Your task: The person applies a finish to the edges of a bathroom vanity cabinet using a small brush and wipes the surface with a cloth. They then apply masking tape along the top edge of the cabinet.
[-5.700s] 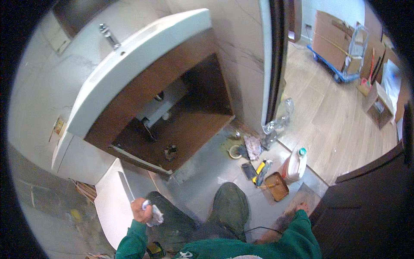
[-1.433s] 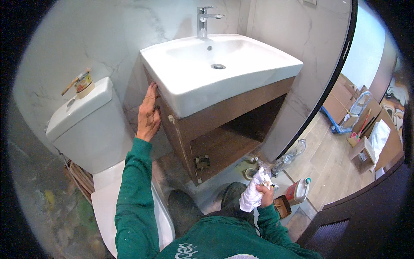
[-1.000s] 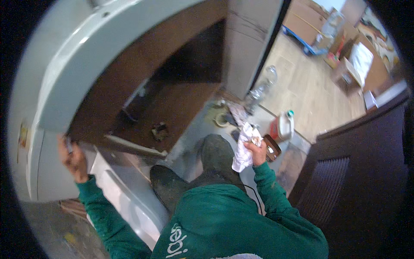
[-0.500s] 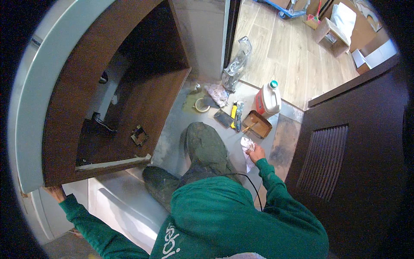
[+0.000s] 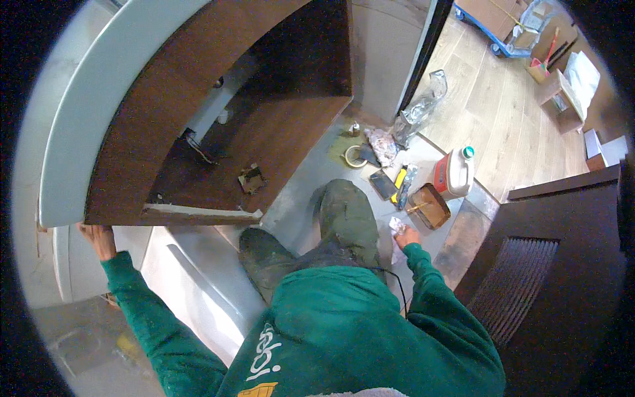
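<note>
My left hand (image 5: 99, 242) is up against the lower front corner of a dark brown wooden cabinet (image 5: 291, 129) with a curved white edge. The fingertips go out of sight at that corner, so their grip does not show. Out to the right, my right hand (image 5: 409, 237) is closed round a crumpled white rag (image 5: 396, 227), part of which sticks out past the fingers. Just beyond it lies a brown-stained tray (image 5: 433, 205) with a brush (image 5: 418, 208) in it. A yellow-handled tool (image 5: 399, 183) lies left of the tray.
A white jug (image 5: 456, 173) with a green cap stands behind the tray. A tape roll (image 5: 355, 156), a stained rag (image 5: 383, 145) and crumpled clear plastic (image 5: 423, 109) lie farther back. At the right is a dark door (image 5: 476, 271) with a slatted vent.
The view has shifted, so the cabinet and the floor items appear farther right. My left hand stays at the cabinet corner, and my right hand still holds the rag.
</note>
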`<state>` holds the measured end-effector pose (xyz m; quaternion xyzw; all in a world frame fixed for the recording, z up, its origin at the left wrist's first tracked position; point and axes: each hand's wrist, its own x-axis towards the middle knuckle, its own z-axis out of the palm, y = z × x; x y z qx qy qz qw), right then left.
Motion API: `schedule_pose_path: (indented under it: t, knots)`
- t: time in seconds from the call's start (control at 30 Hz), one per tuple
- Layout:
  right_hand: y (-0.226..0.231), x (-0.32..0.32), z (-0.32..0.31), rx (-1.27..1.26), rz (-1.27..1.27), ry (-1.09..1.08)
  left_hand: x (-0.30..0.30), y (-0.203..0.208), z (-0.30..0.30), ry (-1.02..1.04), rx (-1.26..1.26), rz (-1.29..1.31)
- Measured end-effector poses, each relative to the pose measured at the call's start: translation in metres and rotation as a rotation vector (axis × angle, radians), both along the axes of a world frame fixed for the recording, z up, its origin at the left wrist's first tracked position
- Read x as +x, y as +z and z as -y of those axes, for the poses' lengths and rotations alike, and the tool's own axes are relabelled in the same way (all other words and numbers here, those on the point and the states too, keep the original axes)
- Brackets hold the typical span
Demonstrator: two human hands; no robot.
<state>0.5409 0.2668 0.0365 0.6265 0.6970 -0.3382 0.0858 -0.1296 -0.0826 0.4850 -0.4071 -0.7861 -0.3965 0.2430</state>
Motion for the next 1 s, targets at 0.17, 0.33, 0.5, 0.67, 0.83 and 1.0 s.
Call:
schedule_pose_path:
  t: [0.17, 0.33, 0.5, 0.67, 0.83, 1.0]
  knots:
    - [0.005, -0.045, -0.010, 0.148, -0.087, 0.134, 0.115, -0.006, -0.014, 0.179, 0.038, 0.205]
    - [-0.002, -0.135, -0.066, 0.199, -0.268, 0.187, 0.210, -0.046, -0.004, 0.213, -0.066, 0.459]
    - [-0.024, -0.225, -0.121, 0.173, -0.226, 0.228, 0.266, -0.077, 0.011, 0.384, -0.089, 0.696]
    - [-0.090, -0.266, -0.154, 0.030, -0.090, 0.408, 0.287, -0.072, 0.020, 0.469, -0.078, 0.788]
    - [-0.139, -0.268, -0.157, 0.052, -0.029, 0.349, 0.278, -0.063, 0.017, 0.478, -0.099, 0.762]
    - [-0.117, -0.275, -0.155, 0.253, -0.149, 0.287, 0.272, -0.067, 0.015, 0.410, -0.064, 0.778]
